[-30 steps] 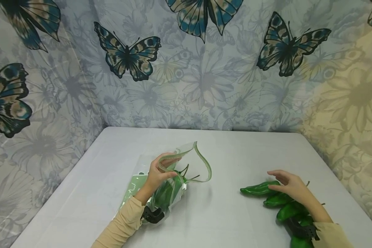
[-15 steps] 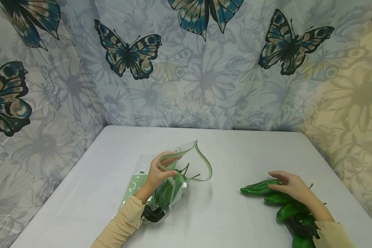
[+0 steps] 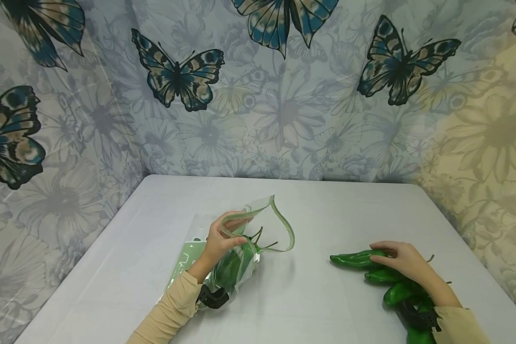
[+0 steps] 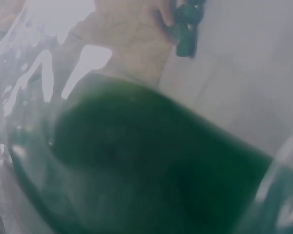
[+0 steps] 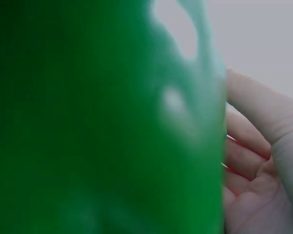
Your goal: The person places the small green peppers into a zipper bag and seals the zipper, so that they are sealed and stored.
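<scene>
At the left of the head view my left hand (image 3: 219, 241) holds a clear zip bag (image 3: 285, 224) by its rim, thumb inside the mouth, which gapes toward the right. Green peppers (image 3: 228, 272) lie inside, their stems poking up near the opening. Through the plastic, one pepper (image 4: 151, 161) fills much of the left wrist view. On the right, my right hand (image 3: 402, 258) grips the farthest long green pepper (image 3: 354, 259) of a row, thumb on the near side and fingers on the far side. A blurred pepper (image 5: 107, 117) hides part of that hand in the right wrist view.
Several more green peppers (image 3: 397, 292) run in a row toward the near edge, under my right wrist and its black camera. A flat clear and green bag (image 3: 191, 253) lies on the white table (image 3: 309, 205) beneath my left hand. Butterfly-patterned cloth walls (image 3: 284, 119) stand behind.
My right hand has come down and closed its fingers round the farthest pepper, which has shifted slightly left. The left hand and the bag keep their place.
</scene>
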A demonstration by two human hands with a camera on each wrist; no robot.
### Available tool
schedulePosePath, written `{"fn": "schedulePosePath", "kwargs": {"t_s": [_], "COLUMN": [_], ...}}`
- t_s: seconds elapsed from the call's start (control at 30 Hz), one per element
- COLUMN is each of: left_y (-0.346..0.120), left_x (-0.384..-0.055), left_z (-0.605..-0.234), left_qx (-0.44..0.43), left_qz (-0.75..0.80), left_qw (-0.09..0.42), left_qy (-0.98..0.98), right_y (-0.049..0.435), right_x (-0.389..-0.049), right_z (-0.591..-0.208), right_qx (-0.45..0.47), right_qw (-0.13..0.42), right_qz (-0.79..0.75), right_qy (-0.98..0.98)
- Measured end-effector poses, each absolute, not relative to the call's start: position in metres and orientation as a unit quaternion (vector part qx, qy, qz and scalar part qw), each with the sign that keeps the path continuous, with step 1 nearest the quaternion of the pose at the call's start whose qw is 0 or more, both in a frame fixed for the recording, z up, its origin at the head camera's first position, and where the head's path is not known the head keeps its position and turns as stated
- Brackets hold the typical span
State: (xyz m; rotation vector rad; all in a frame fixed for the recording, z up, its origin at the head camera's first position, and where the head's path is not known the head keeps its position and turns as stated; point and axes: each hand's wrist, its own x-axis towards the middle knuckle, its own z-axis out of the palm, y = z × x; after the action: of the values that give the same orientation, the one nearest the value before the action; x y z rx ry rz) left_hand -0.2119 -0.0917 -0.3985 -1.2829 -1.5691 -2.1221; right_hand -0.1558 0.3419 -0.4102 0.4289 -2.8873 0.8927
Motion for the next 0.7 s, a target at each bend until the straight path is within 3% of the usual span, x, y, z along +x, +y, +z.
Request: {"fn": "schedulePosePath", "kwargs": {"t_s": [0.27, 0.5, 0.7], "left_y": [-0.0918, -0.0932, -0.0932], "left_x": [-0.2123, -0.2119, -0.2123], "left_z": [-0.3979, -0.3989, -0.3999], "left_qx": [-0.431, -0.424, -0.426], "left_qz": [-0.721, -0.725, -0.725], "left_qw": [0.098, 0.096, 0.097], "left_qy": [-0.534, -0.534, -0.532], "right_y": [0.3445, 0.3458, 0.3454], "right_x": [-0.152, -0.1527, -0.1529], "right_z": [-0.4051, -0.4028, -0.4029], "right_qx": [0.14, 0.146, 0.143], "right_qw": [0.038, -0.015, -0.014], "right_qz": [0.292, 0.293, 0.301], "right_qy": [-0.945, -0.945, -0.943]}}
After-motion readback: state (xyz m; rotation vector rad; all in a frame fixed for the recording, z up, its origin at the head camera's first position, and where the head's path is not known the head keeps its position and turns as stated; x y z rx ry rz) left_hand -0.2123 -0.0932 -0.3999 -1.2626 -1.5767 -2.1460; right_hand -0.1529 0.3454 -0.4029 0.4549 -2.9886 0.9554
